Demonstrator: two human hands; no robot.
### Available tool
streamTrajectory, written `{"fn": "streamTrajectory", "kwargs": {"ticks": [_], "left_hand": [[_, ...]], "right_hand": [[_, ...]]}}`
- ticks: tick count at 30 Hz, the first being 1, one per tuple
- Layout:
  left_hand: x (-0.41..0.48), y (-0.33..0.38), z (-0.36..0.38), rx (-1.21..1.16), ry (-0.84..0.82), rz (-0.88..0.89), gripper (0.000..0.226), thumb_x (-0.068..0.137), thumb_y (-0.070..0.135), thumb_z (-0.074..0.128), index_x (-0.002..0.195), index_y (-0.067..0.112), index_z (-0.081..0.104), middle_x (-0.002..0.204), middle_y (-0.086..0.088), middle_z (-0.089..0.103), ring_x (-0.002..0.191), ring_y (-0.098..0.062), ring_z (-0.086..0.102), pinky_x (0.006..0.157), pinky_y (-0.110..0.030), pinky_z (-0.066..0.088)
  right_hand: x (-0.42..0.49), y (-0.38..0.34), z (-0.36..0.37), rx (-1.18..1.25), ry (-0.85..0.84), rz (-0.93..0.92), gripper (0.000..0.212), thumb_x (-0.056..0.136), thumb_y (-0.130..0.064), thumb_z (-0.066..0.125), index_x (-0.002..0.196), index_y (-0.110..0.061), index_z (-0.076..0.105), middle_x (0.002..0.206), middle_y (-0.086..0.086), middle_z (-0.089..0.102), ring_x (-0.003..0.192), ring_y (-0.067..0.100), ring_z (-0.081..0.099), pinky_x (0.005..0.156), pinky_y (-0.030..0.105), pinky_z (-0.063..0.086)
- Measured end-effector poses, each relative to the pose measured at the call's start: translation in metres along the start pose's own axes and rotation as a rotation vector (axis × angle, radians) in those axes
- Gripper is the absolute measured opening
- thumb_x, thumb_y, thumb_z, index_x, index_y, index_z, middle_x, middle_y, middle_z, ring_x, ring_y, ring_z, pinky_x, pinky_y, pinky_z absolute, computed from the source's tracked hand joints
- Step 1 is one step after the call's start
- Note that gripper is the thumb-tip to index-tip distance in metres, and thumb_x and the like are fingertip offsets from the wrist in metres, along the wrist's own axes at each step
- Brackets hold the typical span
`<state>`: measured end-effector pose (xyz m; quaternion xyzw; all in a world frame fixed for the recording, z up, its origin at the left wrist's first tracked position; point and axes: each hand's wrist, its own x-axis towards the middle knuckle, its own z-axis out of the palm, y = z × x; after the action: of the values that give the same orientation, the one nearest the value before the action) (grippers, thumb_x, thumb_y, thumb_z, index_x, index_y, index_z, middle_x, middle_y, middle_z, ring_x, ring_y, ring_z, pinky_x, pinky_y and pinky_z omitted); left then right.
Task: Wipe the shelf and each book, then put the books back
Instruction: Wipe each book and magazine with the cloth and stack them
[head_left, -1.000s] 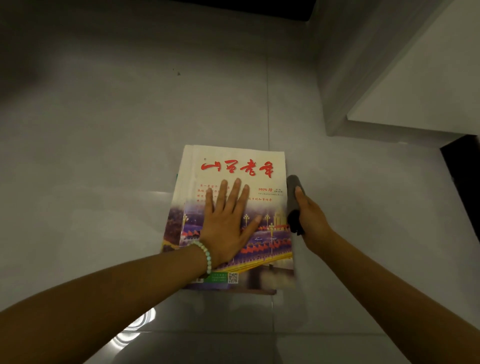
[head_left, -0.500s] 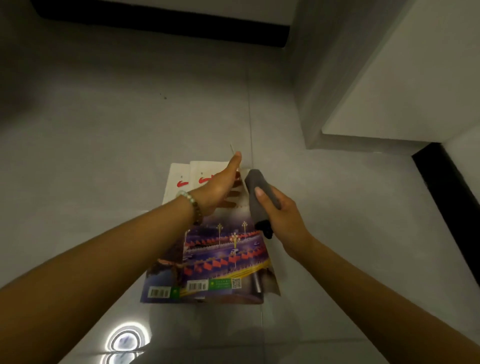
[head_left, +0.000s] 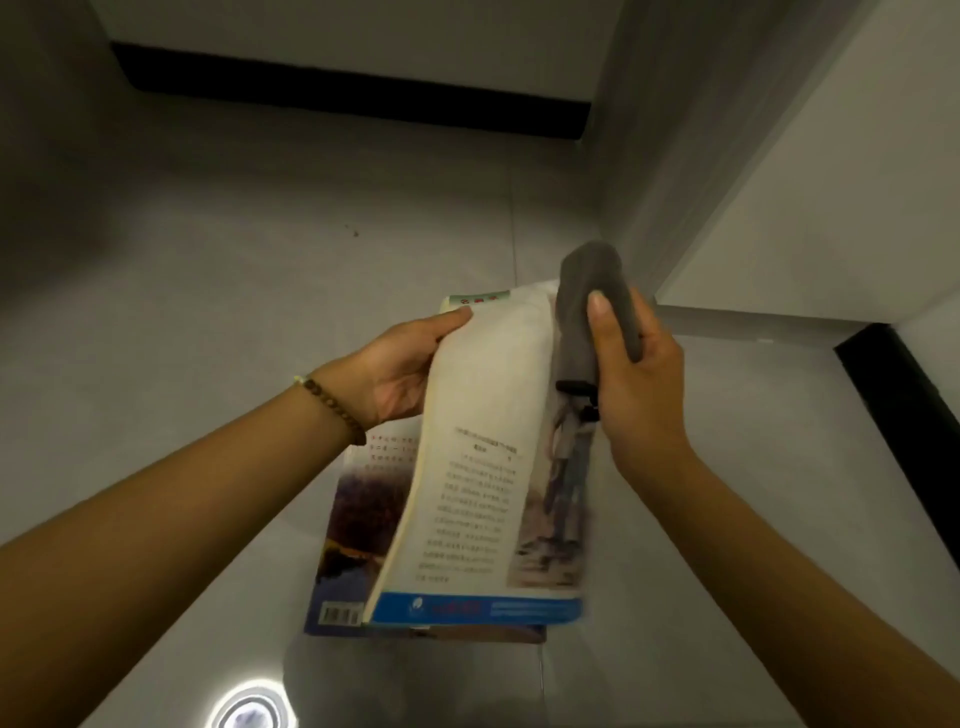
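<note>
Raised magazine (head_left: 483, 467) — cloth (head_left: 587, 301) in right hand (head_left: 639, 384)

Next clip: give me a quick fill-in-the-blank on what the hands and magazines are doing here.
1. The left hand grips the lifted magazine; its wrist wears a beaded ___.
2. The right hand grips a rolled cloth coloured ___.
3. A second magazine lies flat on the ___.
Missing words: bracelet; grey; floor.

Magazine (head_left: 483, 467) tilted up, grey cloth (head_left: 582, 291) alongside
</note>
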<state>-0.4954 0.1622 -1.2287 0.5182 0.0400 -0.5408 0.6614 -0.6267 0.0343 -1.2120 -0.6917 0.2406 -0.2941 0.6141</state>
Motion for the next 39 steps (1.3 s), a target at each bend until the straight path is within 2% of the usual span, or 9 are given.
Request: {"fn": "streamTrajectory", "kwargs": {"ticks": [6, 10, 14, 19, 22, 25, 29, 34, 39], "left_hand": [[0.003, -0.025, -0.053, 0.183, 0.102, 0.097, 0.034, 0.099, 0.028, 0.042, 0.117, 0.004, 0.056, 0.09, -0.011, 0.072, 0.073, -0.019, 0.07, 0.065, -0.032, 0.06], [0.01, -0.042, -0.084, 0.685, 0.243, 0.212, 0.038, 0.098, 0.039, 0.04, 0.122, 0.012, 0.055, 0.114, -0.012, 0.066, 0.097, -0.027, 0.065, 0.077, -0.037, 0.057], [0.019, -0.045, -0.089, 0.624, 0.385, 0.358, 0.036, 0.094, 0.025, 0.055, 0.126, 0.011, 0.051, 0.11, -0.014, 0.066, 0.08, -0.015, 0.064, 0.061, -0.022, 0.056], [0.027, -0.06, -0.114, 0.817, 0.526, 0.426, 0.069, 0.085, 0.029, 0.067, 0.144, 0.016, 0.032, 0.14, -0.012, 0.046, 0.119, -0.025, 0.049, 0.093, -0.03, 0.047], [0.027, -0.083, -0.136, 1.068, 0.425, 0.352, 0.1, 0.074, 0.068, 0.058, 0.151, 0.023, 0.011, 0.146, -0.006, 0.039, 0.13, -0.027, 0.042, 0.108, -0.046, 0.036], [0.029, -0.104, -0.152, 1.038, 0.34, 0.442, 0.088, 0.072, 0.07, 0.048, 0.147, 0.038, 0.013, 0.134, 0.005, 0.051, 0.115, -0.015, 0.057, 0.098, -0.034, 0.048], [0.029, -0.111, -0.153, 0.962, 0.311, 0.534, 0.076, 0.078, 0.065, 0.049, 0.142, 0.046, 0.012, 0.128, 0.01, 0.054, 0.108, -0.009, 0.06, 0.09, -0.015, 0.049], [0.038, -0.114, -0.168, 1.176, 0.316, 0.549, 0.085, 0.079, 0.08, 0.032, 0.149, 0.041, 0.006, 0.152, -0.004, 0.03, 0.135, -0.026, 0.035, 0.109, -0.049, 0.034], [0.038, -0.104, -0.178, 1.349, 0.244, 0.435, 0.094, 0.063, 0.094, 0.025, 0.138, 0.054, -0.014, 0.159, -0.004, 0.007, 0.145, -0.029, 0.01, 0.116, -0.048, 0.015]], "right_hand": [[-0.01, 0.038, 0.02, 0.007, -0.18, 0.099, 0.029, 0.096, -0.023, 0.054, 0.124, -0.018, 0.06, 0.11, -0.002, 0.068, 0.093, 0.001, 0.066, 0.074, 0.015, 0.052], [-0.028, 0.087, 0.031, -0.075, -0.317, 0.198, 0.029, 0.095, -0.024, 0.054, 0.124, -0.028, 0.055, 0.117, -0.001, 0.064, 0.102, 0.01, 0.064, 0.086, 0.025, 0.054], [-0.023, 0.106, 0.033, -0.152, -0.34, 0.195, 0.033, 0.095, -0.026, 0.054, 0.127, -0.026, 0.053, 0.122, -0.005, 0.061, 0.111, 0.016, 0.059, 0.096, 0.035, 0.051], [-0.005, 0.122, 0.03, -0.393, -0.339, 0.059, 0.051, 0.098, -0.034, 0.046, 0.146, -0.02, 0.036, 0.145, 0.0, 0.046, 0.131, 0.014, 0.044, 0.111, 0.035, 0.036], [-0.01, 0.145, 0.033, -0.917, -0.617, -0.195, 0.064, 0.095, -0.062, 0.018, 0.15, -0.031, 0.012, 0.159, 0.0, 0.015, 0.146, 0.021, 0.013, 0.119, 0.042, 0.013], [-0.015, 0.161, 0.04, -1.046, -0.837, -0.391, 0.065, 0.09, -0.067, 0.005, 0.148, -0.037, 0.006, 0.159, -0.007, 0.005, 0.147, 0.017, -0.001, 0.119, 0.042, -0.002], [0.017, 0.16, 0.044, -1.144, -0.644, -0.255, 0.063, 0.089, -0.06, 0.011, 0.148, -0.036, 0.006, 0.16, 0.0, 0.008, 0.147, 0.026, 0.004, 0.118, 0.044, -0.001], [0.009, 0.148, 0.074, -1.139, -0.773, -0.334, 0.064, 0.091, -0.058, 0.01, 0.15, -0.033, 0.017, 0.16, -0.003, 0.01, 0.147, 0.023, 0.007, 0.119, 0.043, 0.003], [0.023, 0.147, 0.084, -1.134, -0.72, -0.293, 0.051, 0.102, -0.044, 0.029, 0.15, -0.031, 0.019, 0.159, -0.005, 0.011, 0.146, 0.019, 0.008, 0.117, 0.035, 0.001]]}}
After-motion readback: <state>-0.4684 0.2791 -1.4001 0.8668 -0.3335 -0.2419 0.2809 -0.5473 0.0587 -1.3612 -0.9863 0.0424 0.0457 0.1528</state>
